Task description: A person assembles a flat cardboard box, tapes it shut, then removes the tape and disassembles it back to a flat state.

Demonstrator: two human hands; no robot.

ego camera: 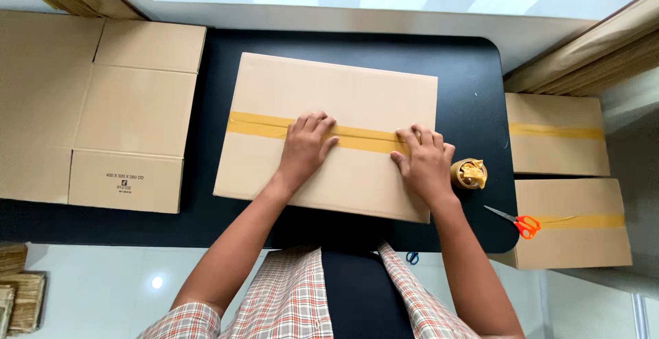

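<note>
Fingers [317, 127] of your left hand [305, 148] & right hand [425, 164] lie flat, open, gripping nothing, pressing yellow tape [257, 125] on cardboard box [329, 85]; tape roll [468, 173] just beside right hand on bench [473, 71].

A flattened cardboard box [103, 105] lay at the left end of the black counter [473, 78], while orange-handled scissors [515, 221] rested near its right edge, beside two taped cartons [559, 133] [576, 232] stacked just off it.
</note>
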